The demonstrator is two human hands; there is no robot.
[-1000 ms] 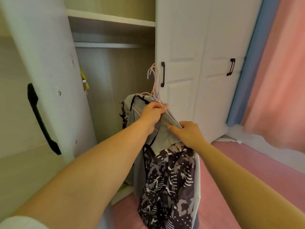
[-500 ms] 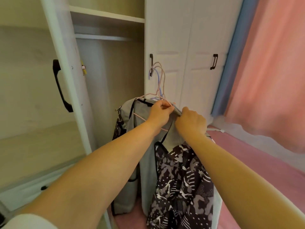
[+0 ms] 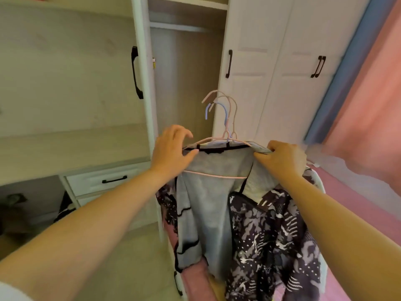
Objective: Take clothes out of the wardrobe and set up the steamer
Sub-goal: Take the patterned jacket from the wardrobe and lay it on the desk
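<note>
A bundle of clothes hangs in front of me on several pink and blue hangers [image 3: 225, 127]. A grey garment with black trim [image 3: 208, 205] is in front, and a black-and-white patterned garment [image 3: 271, 240] hangs at its right. My left hand [image 3: 171, 151] pinches the grey garment's left shoulder with the thumb, its other fingers raised. My right hand [image 3: 282, 159] grips the right shoulder of the bundle. The open wardrobe compartment [image 3: 186, 83] stands behind, its rail [image 3: 178, 27] bare. No steamer is in view.
The open wardrobe door [image 3: 141, 83] with a black handle stands edge-on at left. Closed white doors [image 3: 282, 72] are at right. A drawer unit [image 3: 104, 181] sits low left. A pink curtain [image 3: 368, 105] and pink floor [image 3: 358, 203] lie to the right.
My hands have moved apart along the hangers, the left to the left shoulder and the right to the right shoulder. The view has turned, and the clothes are farther out of the wardrobe.
</note>
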